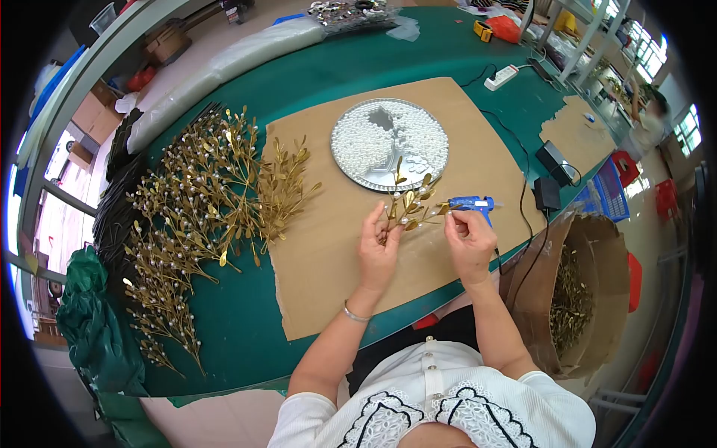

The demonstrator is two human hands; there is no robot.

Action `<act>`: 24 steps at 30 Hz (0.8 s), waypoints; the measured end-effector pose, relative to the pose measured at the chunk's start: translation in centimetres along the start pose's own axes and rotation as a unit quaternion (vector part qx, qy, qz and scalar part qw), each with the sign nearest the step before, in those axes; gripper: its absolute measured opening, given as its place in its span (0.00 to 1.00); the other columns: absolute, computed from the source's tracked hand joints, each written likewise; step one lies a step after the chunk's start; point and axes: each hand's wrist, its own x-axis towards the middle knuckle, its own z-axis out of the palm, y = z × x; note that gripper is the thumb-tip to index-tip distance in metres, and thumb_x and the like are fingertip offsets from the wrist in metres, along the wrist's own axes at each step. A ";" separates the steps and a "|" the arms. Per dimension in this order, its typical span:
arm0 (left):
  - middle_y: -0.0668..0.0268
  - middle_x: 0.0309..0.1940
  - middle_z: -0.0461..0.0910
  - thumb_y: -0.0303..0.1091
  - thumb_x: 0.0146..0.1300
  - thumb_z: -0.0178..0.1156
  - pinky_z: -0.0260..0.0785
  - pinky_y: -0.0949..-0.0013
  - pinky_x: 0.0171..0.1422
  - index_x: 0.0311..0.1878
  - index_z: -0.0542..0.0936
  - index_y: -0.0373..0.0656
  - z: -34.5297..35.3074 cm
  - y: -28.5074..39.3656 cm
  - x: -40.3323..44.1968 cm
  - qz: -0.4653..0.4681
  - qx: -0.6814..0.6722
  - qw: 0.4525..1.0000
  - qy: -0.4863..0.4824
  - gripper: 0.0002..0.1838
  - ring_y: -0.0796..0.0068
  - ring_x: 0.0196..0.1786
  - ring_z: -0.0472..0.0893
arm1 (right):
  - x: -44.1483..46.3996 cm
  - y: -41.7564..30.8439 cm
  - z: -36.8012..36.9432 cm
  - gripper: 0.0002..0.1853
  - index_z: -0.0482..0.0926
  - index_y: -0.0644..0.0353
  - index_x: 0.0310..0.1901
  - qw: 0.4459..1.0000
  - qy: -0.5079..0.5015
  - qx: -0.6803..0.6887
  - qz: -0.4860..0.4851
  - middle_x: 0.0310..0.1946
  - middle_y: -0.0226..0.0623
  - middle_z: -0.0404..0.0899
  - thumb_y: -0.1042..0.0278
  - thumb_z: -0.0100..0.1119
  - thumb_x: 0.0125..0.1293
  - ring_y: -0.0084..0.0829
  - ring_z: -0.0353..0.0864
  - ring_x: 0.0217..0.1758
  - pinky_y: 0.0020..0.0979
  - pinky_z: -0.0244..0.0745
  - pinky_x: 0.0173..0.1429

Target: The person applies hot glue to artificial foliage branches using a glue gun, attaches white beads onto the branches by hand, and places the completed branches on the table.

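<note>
My left hand (379, 246) is closed on a gold artificial branch (409, 203) with leaves and white pearl beads, held above the cardboard sheet (336, 276). My right hand (470, 240) is pinched at the branch's right end; whatever lies between its fingertips is too small to make out. Just behind my right hand lies a blue glue gun (470, 201). Beyond the branch sits a round silver tray (396, 179) spread with white pearl beads, a bare patch showing in its middle.
Many gold branches (202, 187) are heaped at the left on the green table (231, 313). A cardboard box (534, 299) at the right holds more. Cables run from a power strip (501, 78) past black adapters (547, 194). Another person (648, 123) is at the far right.
</note>
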 end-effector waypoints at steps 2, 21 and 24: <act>0.60 0.34 0.79 0.17 0.57 0.56 0.70 0.78 0.40 0.61 0.62 0.39 0.1 -0.3 0.0 0.009 0.004 1.000 0.008 0.28 0.80 0.36 0.78 | 0.0 0.0 0.0 0.06 0.76 0.64 0.28 1.000 -0.004 0.001 0.025 0.22 0.37 0.75 0.81 0.63 0.47 0.30 0.74 0.22 0.26 0.69 0.27; 0.65 0.30 0.78 0.23 0.58 0.58 0.69 0.78 0.37 0.40 0.71 0.34 -0.3 -0.2 0.7 -0.075 -0.067 0.994 0.049 0.09 0.81 0.32 0.77 | -0.4 2.3 -1.6 0.03 0.76 0.66 0.34 0.978 -0.010 0.131 0.160 0.24 0.25 0.70 0.76 0.54 0.62 0.15 0.65 0.26 0.18 0.61 0.30; 0.67 0.30 0.77 0.27 0.61 0.56 0.65 0.82 0.32 0.45 0.73 0.33 -1.3 0.0 1.2 -0.147 -0.135 0.980 0.022 0.10 0.83 0.28 0.73 | -0.6 1.9 -2.9 0.04 0.76 0.64 0.34 0.959 -0.021 0.188 0.211 0.25 0.21 0.69 0.74 0.54 0.63 0.12 0.64 0.27 0.15 0.59 0.31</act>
